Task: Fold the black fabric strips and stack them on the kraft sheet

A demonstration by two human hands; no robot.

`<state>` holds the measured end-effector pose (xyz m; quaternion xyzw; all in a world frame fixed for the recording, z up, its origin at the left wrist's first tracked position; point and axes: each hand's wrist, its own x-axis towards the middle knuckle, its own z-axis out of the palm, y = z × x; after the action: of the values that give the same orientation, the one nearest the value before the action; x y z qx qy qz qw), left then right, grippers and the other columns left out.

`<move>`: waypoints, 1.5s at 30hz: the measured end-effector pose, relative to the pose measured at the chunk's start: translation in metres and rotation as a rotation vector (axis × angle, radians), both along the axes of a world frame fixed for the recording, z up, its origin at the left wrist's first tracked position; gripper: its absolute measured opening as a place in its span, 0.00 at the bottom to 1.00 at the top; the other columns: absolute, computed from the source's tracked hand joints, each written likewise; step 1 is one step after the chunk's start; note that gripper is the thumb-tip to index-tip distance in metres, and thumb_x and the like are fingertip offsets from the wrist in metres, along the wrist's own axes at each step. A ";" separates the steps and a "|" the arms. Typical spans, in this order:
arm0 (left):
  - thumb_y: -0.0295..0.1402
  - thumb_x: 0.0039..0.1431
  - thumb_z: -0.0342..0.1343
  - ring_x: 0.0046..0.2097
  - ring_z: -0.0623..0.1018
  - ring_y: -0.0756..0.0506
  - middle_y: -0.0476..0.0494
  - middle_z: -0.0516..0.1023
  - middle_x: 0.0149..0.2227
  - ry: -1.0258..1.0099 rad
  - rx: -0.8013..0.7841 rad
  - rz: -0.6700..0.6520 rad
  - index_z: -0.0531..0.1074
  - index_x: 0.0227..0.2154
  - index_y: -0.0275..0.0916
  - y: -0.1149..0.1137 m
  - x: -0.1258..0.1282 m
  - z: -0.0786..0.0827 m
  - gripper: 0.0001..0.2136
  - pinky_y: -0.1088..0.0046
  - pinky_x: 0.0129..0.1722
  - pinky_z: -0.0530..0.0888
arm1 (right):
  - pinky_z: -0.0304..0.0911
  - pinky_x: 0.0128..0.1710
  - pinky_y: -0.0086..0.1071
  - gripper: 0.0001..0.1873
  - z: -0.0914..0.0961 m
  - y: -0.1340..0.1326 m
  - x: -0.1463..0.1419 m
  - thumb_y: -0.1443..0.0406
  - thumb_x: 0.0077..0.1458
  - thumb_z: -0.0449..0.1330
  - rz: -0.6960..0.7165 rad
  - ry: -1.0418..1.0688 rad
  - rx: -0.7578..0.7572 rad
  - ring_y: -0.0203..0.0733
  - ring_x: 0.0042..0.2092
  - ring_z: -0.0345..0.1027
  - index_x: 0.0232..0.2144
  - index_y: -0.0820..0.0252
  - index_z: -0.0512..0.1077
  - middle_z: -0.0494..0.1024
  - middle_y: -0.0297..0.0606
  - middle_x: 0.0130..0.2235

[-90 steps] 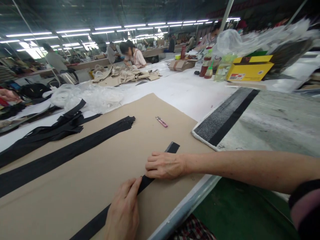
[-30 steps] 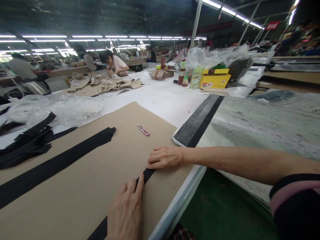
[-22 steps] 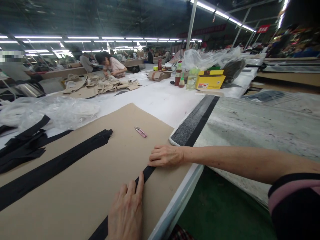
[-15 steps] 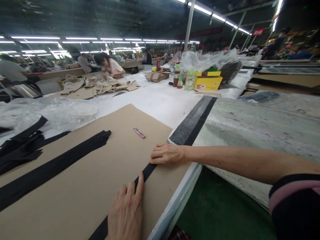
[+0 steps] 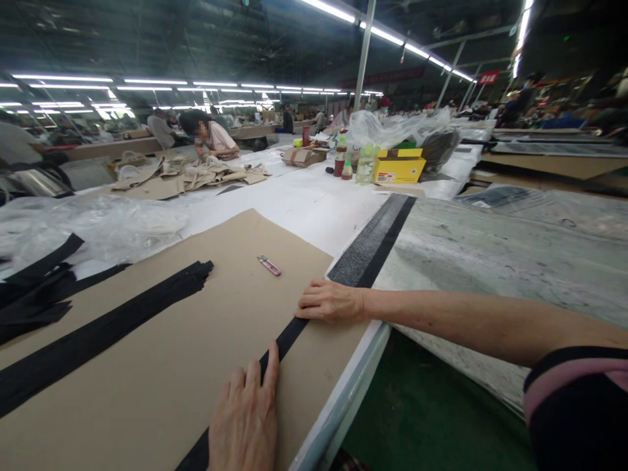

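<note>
Where the table [image 5: 294, 204] ends: green floor [image 5: 422, 405].
Tan sheet [image 5: 235, 314]: open room left of the black strip [image 5: 290, 337].
Black strip: narrow, flat, slanting across the sheet.
Left hand [image 5: 248, 409]: fingers extended, index on the strip.
Right hand [image 5: 330, 301]: fingers curled; I can't tell if gripping.
Strip's far end: showing 3 s ago, now hidden.
</note>
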<state>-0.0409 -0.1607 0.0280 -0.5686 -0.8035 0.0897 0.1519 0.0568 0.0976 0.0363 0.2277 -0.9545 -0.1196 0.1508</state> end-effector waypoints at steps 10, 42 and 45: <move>0.17 0.56 0.43 0.36 0.70 0.43 0.45 0.72 0.34 0.013 0.007 0.017 0.58 0.59 0.44 0.001 0.004 0.004 0.28 0.66 0.37 0.65 | 0.53 0.44 0.37 0.15 -0.001 0.002 0.016 0.72 0.60 0.48 -0.277 0.019 -0.097 0.41 0.42 0.61 0.48 0.66 0.66 0.71 0.44 0.40; 0.17 0.56 0.42 0.41 0.71 0.42 0.42 0.74 0.39 -0.015 0.097 0.035 0.67 0.54 0.37 -0.013 0.005 -0.005 0.24 0.64 0.39 0.67 | 0.51 0.46 0.39 0.19 0.006 -0.054 0.029 0.74 0.56 0.49 -0.794 -0.011 -0.402 0.44 0.47 0.59 0.49 0.59 0.67 0.70 0.42 0.46; 0.18 0.57 0.42 0.41 0.71 0.41 0.42 0.75 0.39 -0.022 0.102 0.047 0.66 0.54 0.38 -0.014 0.006 -0.002 0.24 0.63 0.40 0.68 | 0.52 0.47 0.37 0.19 0.013 -0.056 0.030 0.72 0.59 0.50 -0.799 0.004 -0.534 0.43 0.49 0.59 0.51 0.57 0.66 0.69 0.41 0.48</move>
<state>-0.0349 -0.1748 0.0255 -0.5422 -0.8216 0.0459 0.1699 0.0864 0.0420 0.0491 -0.2039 -0.9643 0.0807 0.1482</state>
